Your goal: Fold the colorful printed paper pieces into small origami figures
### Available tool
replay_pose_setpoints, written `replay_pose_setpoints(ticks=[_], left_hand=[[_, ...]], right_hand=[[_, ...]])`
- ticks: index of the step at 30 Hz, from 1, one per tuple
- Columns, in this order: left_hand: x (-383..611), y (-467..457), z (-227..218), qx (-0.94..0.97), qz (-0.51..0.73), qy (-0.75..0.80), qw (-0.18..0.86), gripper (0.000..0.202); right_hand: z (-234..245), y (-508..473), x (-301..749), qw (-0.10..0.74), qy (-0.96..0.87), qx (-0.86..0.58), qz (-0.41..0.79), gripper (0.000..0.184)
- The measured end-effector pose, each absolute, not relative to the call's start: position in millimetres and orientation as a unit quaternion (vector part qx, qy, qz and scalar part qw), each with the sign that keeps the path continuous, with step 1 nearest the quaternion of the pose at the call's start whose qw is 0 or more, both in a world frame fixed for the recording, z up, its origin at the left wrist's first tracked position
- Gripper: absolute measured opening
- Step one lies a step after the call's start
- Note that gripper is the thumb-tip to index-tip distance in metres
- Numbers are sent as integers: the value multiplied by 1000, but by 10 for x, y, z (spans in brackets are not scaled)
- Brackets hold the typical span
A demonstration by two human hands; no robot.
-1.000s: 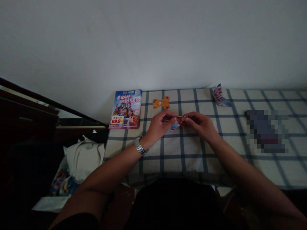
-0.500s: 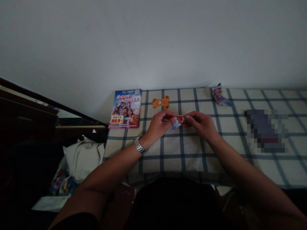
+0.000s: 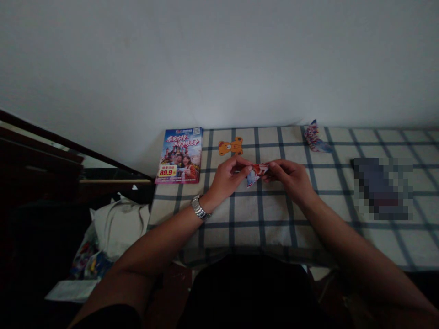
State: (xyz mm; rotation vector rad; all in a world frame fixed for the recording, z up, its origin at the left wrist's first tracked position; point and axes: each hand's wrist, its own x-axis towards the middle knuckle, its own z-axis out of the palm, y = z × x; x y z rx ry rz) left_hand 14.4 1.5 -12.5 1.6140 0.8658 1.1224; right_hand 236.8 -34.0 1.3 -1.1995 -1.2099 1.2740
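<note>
A small piece of folded printed paper, blue, white and red, is held above the checked cloth between both hands. My left hand pinches its left end between thumb and fingers; a metal watch is on that wrist. At the other end, my right hand grips the paper with thumb and fingertips. Part of the paper is hidden behind the fingers. Just beyond the left hand, an orange bear-shaped figure lies flat on the cloth. Another folded paper piece in similar colours rests near the wall.
A stack of printed flyers lies at the table's left end by the wall. On the right is a dark, pixelated object. The checked tablecloth covers the table. A white bag sits below on the left.
My right hand has shifted slightly to the right, and more of the paper shows between the hands. The left hand keeps its hold in nearly the same place.
</note>
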Motion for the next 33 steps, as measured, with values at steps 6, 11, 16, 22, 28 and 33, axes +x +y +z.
replay_pose_setpoints(ticks=[6,11,16,22,28,33], left_hand=[[141,5,-113,681,447,344,467,21],[143,-9,-115,701,434,335,457,17],[147,-33,-95,725,428,330,428,17],[159,-33,-95,720,429,327,436,19],[145,-14,-106,699,442,335,452,18],[135,-12,-88,702,434,338,452,18]], right_hand=[[-28,-336,2375,482,-498,-503,515,36],[-8,-342,2353,478,-508,-506,506,36],[42,-350,2322,478,-515,-505,501,37],[61,-356,2303,477,-516,-498,508,38],[58,-369,2314,479,-509,-479,531,37],[41,-363,2336,482,-512,-481,523,38]])
